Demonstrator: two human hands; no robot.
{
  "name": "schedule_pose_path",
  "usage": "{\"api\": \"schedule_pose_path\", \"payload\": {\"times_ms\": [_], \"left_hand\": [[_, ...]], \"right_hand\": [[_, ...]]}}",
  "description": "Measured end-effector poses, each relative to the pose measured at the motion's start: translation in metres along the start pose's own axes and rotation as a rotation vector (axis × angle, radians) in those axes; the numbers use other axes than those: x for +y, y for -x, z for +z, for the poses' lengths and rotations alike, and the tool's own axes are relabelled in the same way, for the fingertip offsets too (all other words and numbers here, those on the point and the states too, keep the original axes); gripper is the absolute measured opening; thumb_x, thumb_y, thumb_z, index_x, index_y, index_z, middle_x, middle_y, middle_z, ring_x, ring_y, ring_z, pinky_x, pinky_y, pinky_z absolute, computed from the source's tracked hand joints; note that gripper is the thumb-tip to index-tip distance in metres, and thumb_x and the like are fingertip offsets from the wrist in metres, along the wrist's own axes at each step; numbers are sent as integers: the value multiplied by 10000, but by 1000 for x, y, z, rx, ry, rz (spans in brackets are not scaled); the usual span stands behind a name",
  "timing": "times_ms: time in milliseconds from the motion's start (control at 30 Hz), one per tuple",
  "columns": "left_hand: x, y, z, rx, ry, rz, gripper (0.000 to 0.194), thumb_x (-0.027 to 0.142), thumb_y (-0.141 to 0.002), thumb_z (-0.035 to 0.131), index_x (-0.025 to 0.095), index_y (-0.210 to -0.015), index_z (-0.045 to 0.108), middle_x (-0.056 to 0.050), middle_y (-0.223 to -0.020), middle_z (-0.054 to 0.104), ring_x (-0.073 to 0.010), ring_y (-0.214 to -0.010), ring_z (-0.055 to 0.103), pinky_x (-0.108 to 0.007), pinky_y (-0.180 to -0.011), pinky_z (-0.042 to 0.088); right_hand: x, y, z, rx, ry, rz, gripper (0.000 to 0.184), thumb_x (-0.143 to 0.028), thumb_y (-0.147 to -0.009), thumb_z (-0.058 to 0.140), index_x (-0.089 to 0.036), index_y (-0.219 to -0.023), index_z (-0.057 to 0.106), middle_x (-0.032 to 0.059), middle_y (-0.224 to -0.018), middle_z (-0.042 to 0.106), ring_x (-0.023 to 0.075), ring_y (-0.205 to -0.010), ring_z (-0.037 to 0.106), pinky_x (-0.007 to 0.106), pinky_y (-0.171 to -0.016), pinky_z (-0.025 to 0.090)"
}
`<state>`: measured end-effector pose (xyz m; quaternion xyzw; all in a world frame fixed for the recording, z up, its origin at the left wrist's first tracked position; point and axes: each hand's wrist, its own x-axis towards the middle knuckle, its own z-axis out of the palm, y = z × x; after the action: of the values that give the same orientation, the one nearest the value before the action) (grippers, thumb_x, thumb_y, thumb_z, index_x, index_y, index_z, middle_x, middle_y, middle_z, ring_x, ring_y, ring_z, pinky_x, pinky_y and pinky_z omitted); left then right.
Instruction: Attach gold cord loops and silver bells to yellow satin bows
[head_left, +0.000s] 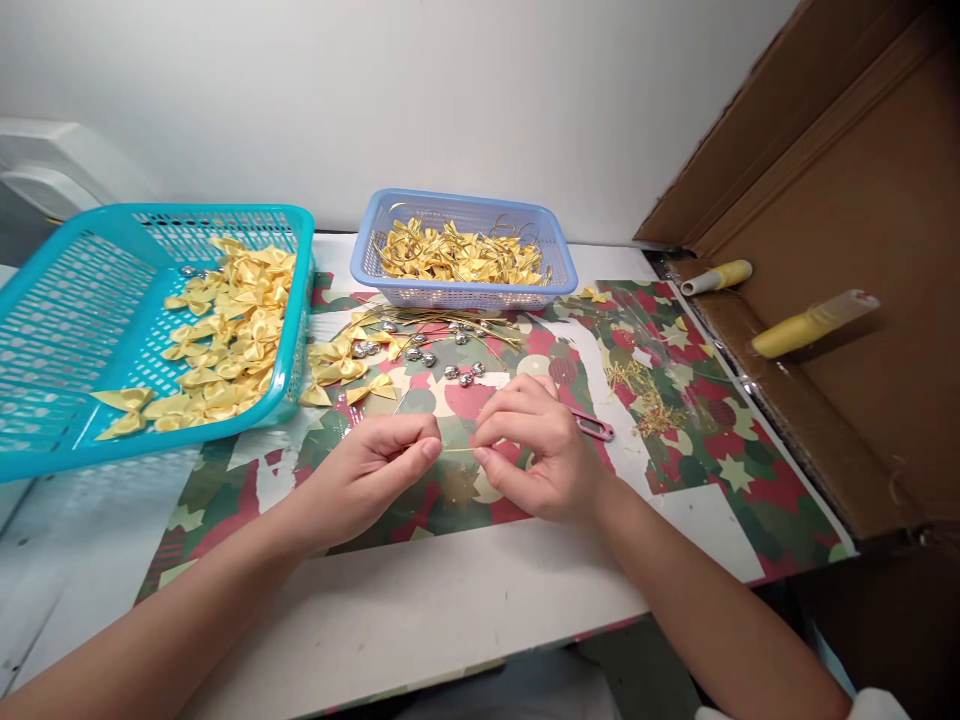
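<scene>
Between my two hands a thin gold cord [457, 450] is stretched level above the patterned sheet. My left hand [382, 460] pinches one end between thumb and curled forefinger. The other end is pinched by the thumb and fingertips of my right hand [536, 445]. Just beyond my hands lie several silver jingle bells [466, 378] and a bundle of gold cords [442, 318]. A few yellow ribbon bows [373, 389] rest to the left of the bells. Partly behind my right hand is a pink-handled tool [596, 427], its other end hidden.
On the left stands a turquoise basket [300, 300] of yellow bows. A blue basket [465, 297] with corded bows stands at the back. Thread scraps [660, 412] lie on the right. Two yellow-wrapped tubes [814, 325] stick out from the cardboard wall [847, 180].
</scene>
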<state>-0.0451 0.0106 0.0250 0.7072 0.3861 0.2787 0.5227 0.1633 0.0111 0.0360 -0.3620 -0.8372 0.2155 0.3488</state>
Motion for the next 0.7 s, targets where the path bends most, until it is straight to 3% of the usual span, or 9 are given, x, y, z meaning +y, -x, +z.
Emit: {"api": "schedule_pose_path", "payload": {"times_ms": [333, 400, 467, 567, 700], "left_hand": [[2, -1, 7, -13, 42, -36, 399, 382, -936, 402, 188, -588, 382, 46, -579, 312, -100, -525, 276, -233, -482, 245], [1, -2, 11, -23, 73, -55, 418, 405, -937, 401, 189, -581, 363, 43, -588, 320, -101, -531, 285, -233, -491, 254], [-2, -2, 16, -29, 123, -76, 436, 434, -939, 401, 188, -581, 367, 42, -594, 328, -100, -534, 279, -233, -492, 249], [-6, -1, 21, -23, 241, -132, 425, 463, -940, 407, 178, -628, 460, 49, -584, 320, -101, -532, 251, -234, -485, 228], [-9, -1, 25, -10, 360, -216, 388, 482, -928, 436, 175, -718, 546, 73, -544, 247, -101, -520, 211, -236, -493, 223]], "right_hand": [[2, -1, -9, -19, 52, -45, 185, -185, -832, 491, -201, -656, 545, -20, -706, 644, 160, -765, 495, 370, -771, 273], [6, -1, -20, -77, 90, 30, 159, -229, -858, 528, -211, -711, 585, -29, -754, 659, 167, -817, 511, 375, -812, 273], [14, 3, -32, -132, 189, 205, 134, -337, -864, 588, -224, -800, 620, -22, -812, 664, 187, -874, 524, 387, -847, 277], [27, 17, -43, -141, 419, 456, 246, -443, -790, 677, -213, -843, 608, 22, -881, 649, 248, -924, 524, 412, -831, 301], [38, 35, -42, -166, 512, 519, 176, -345, -824, 658, -208, -823, 548, 49, -949, 627, 256, -937, 530, 414, -821, 350]]}}
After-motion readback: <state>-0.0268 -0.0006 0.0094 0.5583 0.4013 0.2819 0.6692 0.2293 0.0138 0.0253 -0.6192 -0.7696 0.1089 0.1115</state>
